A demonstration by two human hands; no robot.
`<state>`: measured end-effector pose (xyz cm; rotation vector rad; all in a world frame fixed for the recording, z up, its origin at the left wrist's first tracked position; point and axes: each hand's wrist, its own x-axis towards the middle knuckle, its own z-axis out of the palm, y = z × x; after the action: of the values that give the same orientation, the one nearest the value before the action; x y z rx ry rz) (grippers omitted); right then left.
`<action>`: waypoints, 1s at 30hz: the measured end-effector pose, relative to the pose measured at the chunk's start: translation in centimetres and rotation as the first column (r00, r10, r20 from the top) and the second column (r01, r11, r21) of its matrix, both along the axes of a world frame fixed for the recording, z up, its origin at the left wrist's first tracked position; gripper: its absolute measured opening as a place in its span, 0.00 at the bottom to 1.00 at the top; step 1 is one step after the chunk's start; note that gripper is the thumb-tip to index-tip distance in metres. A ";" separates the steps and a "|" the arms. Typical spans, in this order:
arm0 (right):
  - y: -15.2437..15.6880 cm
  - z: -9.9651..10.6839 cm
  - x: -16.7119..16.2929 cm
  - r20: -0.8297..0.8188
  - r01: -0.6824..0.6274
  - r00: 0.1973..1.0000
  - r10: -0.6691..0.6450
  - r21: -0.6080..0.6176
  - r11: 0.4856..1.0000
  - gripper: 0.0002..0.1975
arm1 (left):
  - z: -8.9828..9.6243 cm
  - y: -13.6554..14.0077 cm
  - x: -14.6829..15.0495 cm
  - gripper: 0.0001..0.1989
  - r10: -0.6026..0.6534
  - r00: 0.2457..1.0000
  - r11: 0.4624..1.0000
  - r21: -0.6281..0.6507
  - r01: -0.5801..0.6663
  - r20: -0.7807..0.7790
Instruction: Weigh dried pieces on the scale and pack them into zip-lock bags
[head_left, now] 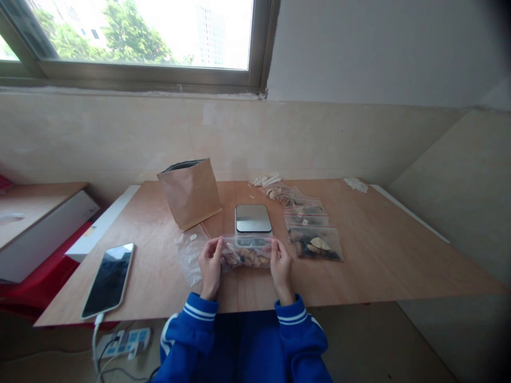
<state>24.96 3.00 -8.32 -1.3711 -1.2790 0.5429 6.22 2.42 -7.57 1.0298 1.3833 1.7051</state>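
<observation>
A clear zip bag (249, 256) filled with brownish dried pieces is stretched between my hands at the front middle of the table. My left hand (211, 264) pinches its upper left corner, and my right hand (281, 266) pinches the upper right corner. Just beyond the bag sits a small digital scale (253, 218) with a shiny metal plate; its front part shows through the bag's top. Left of my left hand lie crumpled clear plastic bags (187, 260). To the right, several filled zip bags (319, 246) overlap in a row leading back.
An upright brown paper pouch (191, 194) stands open at the back left. A phone (109, 279) with a charging cable lies near the left front edge. White crumpled pieces (267, 181) and another white scrap (355, 184) rest by the wall. A power strip (128, 342) is below.
</observation>
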 end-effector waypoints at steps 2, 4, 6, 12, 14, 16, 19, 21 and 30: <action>0.0 -0.1 0.0 -0.008 -0.013 1.000 0.013 0.008 1.000 0.21 | 0.0 0.0 -0.1 0.15 0.022 0.999 1.000 0.017 -0.022 -0.024; 0.0 -0.3 0.0 -0.029 -0.029 0.999 0.030 0.021 0.999 0.20 | 0.1 0.0 -0.1 0.15 0.035 0.999 0.999 0.020 -0.034 -0.031; 0.0 -0.4 -0.1 -0.052 -0.049 0.997 0.051 0.027 0.998 0.19 | 0.2 0.0 -0.2 0.15 0.036 0.999 0.999 0.015 -0.035 -0.024; 0.0 -0.4 0.0 -0.029 -0.066 0.997 0.068 0.057 0.996 0.17 | 0.5 0.0 0.1 0.15 -0.020 1.000 1.000 0.003 0.020 0.013; 0.1 -0.5 0.0 -0.006 -0.073 0.997 0.074 0.070 0.995 0.17 | 0.5 0.0 0.2 0.15 -0.063 0.998 0.998 0.000 0.063 0.008; 0.2 -0.6 0.0 0.014 -0.079 0.997 0.078 0.076 0.994 0.17 | 0.4 0.0 0.3 0.15 -0.087 0.996 0.996 0.000 0.087 0.005; 0.3 -0.9 0.0 0.037 -0.073 0.997 0.069 0.094 0.993 0.17 | 0.3 0.0 0.2 0.16 -0.077 0.997 0.997 -0.005 0.077 0.022; 0.3 -1.1 0.0 0.040 -0.061 0.998 0.057 0.114 0.992 0.16 | 0.2 0.1 0.2 0.17 -0.068 0.997 0.998 -0.014 0.068 0.031; 0.2 -1.1 0.1 0.000 0.007 1.000 -0.007 0.111 0.994 0.14 | 0.4 -0.2 -0.1 0.13 -0.094 0.995 0.996 -0.011 0.094 0.017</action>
<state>25.09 3.23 -9.37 -1.2832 -1.2856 0.4598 6.16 2.18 -7.18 1.0553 1.3126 1.6314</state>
